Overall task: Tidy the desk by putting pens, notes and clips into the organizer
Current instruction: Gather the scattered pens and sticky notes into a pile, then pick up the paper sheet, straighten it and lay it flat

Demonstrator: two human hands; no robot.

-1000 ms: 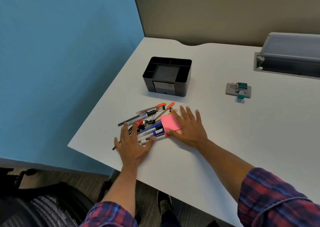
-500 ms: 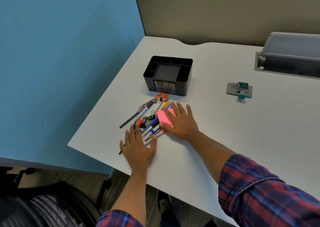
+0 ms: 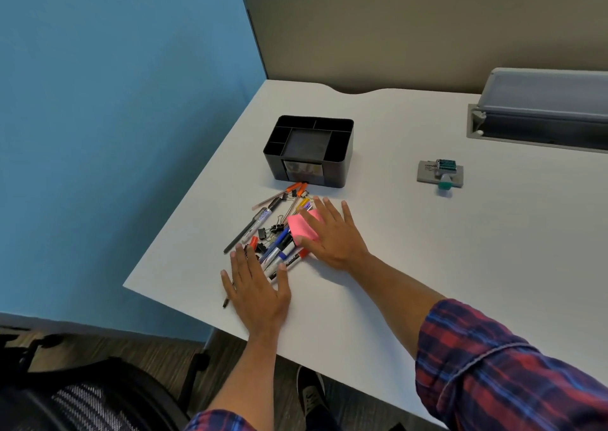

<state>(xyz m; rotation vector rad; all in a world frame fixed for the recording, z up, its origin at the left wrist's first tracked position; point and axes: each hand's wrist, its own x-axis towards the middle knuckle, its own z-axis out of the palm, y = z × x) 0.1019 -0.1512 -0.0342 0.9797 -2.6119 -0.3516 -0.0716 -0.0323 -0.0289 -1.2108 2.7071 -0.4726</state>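
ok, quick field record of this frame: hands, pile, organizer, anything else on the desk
left hand: flat, palm down, at near edge of pile, holding nothing
right hand: flat, fingers spread, resting on pink sticky notes
pile: pens and markers, black binder clips, loose on white desk
organizer: black, compartments look empty, just beyond pile
other: grey stamp-like gadget, right of organizer
task state: nothing in organizer yet

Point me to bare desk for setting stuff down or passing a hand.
Free: the wide stretch between the organizer, the stamp and the right hand; also the near edge right of the left hand. Crowded: the pile of pens, clips and pink notes in front of the organizer.
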